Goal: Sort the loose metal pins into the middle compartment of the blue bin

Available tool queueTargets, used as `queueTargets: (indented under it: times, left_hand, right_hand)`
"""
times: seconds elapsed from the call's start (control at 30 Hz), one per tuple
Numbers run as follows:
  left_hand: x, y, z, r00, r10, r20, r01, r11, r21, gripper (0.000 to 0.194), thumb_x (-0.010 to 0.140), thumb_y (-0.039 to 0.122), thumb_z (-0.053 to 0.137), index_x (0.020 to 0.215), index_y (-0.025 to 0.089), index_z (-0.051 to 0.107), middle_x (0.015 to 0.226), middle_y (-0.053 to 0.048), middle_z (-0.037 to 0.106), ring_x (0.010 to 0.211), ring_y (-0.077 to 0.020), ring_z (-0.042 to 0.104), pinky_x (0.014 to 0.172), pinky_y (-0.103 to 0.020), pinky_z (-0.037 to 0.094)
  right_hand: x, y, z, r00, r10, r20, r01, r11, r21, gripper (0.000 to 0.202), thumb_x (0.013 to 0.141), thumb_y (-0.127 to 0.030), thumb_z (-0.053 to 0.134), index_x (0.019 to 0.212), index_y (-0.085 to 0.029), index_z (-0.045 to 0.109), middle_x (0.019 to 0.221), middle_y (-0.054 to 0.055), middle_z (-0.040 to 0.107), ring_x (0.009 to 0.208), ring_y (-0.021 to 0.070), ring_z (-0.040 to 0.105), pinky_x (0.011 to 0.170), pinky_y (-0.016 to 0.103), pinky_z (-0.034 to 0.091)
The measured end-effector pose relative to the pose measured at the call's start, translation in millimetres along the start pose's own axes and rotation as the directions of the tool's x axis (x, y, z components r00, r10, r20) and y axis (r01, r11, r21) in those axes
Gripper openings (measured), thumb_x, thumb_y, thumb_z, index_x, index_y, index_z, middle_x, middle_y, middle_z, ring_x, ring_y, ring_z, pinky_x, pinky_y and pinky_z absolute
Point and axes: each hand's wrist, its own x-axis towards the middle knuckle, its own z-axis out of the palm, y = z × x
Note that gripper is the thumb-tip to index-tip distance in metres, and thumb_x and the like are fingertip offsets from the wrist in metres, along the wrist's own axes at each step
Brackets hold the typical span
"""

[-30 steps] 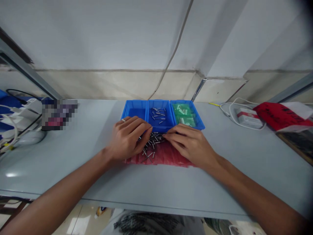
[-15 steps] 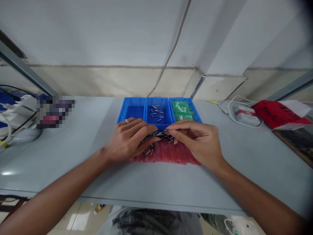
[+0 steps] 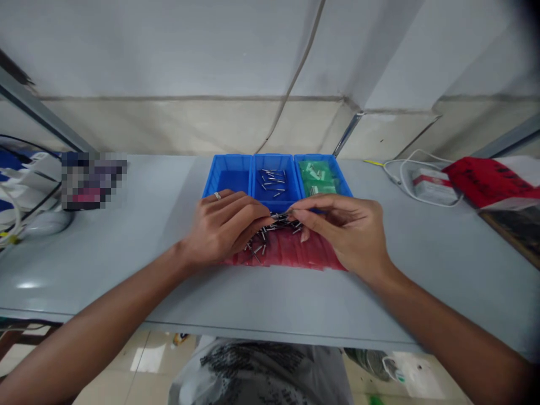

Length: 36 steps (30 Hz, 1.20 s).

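Over a pile of small metal pins (image 3: 258, 247) on red plastic bags (image 3: 295, 251), my two hands meet tip to tip. My left hand (image 3: 225, 228), with a ring on one finger, is closed, thumb against index finger. My right hand (image 3: 348, 230) pinches with thumb and index finger. A thin metal pin (image 3: 279, 215) bridges the gap between the fingertips; its ends are hidden by the fingers. Right behind the hands stand a left blue bin (image 3: 230, 179), a middle blue bin with several loose pins (image 3: 274, 180), and a right blue bin with green plastic bags (image 3: 316, 175).
A grey table (image 3: 169, 292) carries everything, with a wall behind. Chargers and cables (image 3: 25, 185) and a mouse (image 3: 48, 223) lie at the left. A small white box (image 3: 434, 185), a white cable and a red packet (image 3: 476, 180) are at the right.
My left thumb and index finger have closed together; before, they were apart around the pile. My right hand keeps its pinch. The whole view has tipped slightly, so the table appears higher.
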Motion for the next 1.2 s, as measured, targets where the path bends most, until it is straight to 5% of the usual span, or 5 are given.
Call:
queueTargets:
  times: [0.37, 0.57, 0.8, 1.1, 1.2]
  left_hand:
    - [-2.5, -1.3, -0.2, 0.999, -0.052, 0.015, 0.051, 0.998, 0.031, 0.005, 0.093, 0.017, 0.066, 0.094, 0.017, 0.061, 0.079, 0.002, 0.070, 0.069, -0.0107, 0.066, 0.065, -0.025, 0.046]
    - [-4.3, -2.2, 1.0, 0.999, -0.025, 0.035, 0.024, 0.999, 0.034, 0.025, 0.090, 0.033, 0.073, 0.105, 0.019, 0.061, 0.088, 0.002, 0.073, 0.078, -0.0118, 0.070, 0.067, -0.025, 0.048]
    - [-2.7, -1.9, -1.5, 0.999, 0.006, 0.045, -0.007, 1.000, 0.027, 0.007, 0.092, 0.022, 0.067, 0.091, 0.018, 0.061, 0.086, 0.000, 0.072, 0.071, -0.0115, 0.065, 0.062, -0.026, 0.045]
    - [-4.2, -3.0, -1.5, 0.994, -0.003, 0.107, 0.000, 1.000, 0.024, 0.010, 0.096, 0.023, 0.060, 0.086, 0.018, 0.061, 0.083, -0.001, 0.072, 0.068, -0.0112, 0.065, 0.061, -0.026, 0.044]
    - [-3.0, -2.4, -2.8, 0.996, -0.036, 0.084, 0.034, 0.999, 0.023, 0.020, 0.098, 0.022, 0.053, 0.080, 0.017, 0.060, 0.078, -0.002, 0.071, 0.065, -0.0119, 0.064, 0.059, -0.027, 0.043]
  right_hand:
    - [-0.7, 3.5, 2.4, 0.999, -0.046, 0.002, 0.046, 0.999, -0.005, 0.006, 0.085, -0.020, 0.078, 0.089, -0.024, 0.079, 0.090, 0.000, 0.076, 0.061, 0.0086, 0.066, 0.054, 0.022, 0.058]
    - [-1.5, 3.3, 3.9, 0.995, -0.032, -0.090, 0.032, 0.999, -0.001, 0.005, 0.084, -0.025, 0.080, 0.088, -0.025, 0.079, 0.083, 0.000, 0.076, 0.053, 0.0104, 0.065, 0.049, 0.026, 0.056]
    - [-3.9, 6.9, 4.2, 0.999, -0.051, -0.002, 0.051, 0.998, -0.036, 0.006, 0.085, -0.023, 0.078, 0.090, -0.027, 0.079, 0.090, -0.001, 0.076, 0.066, 0.0101, 0.067, 0.058, 0.023, 0.058]
    - [0.9, 4.9, -0.8, 0.994, 0.064, 0.090, -0.068, 0.997, 0.042, 0.008, 0.081, -0.028, 0.082, 0.086, -0.023, 0.079, 0.079, 0.000, 0.076, 0.053, 0.0085, 0.062, 0.052, 0.024, 0.053]
    - [3.2, 12.5, -2.0, 0.994, 0.106, 0.012, -0.106, 0.992, 0.068, 0.011, 0.082, -0.032, 0.081, 0.089, -0.024, 0.080, 0.081, 0.001, 0.077, 0.057, 0.0106, 0.064, 0.054, 0.025, 0.055]
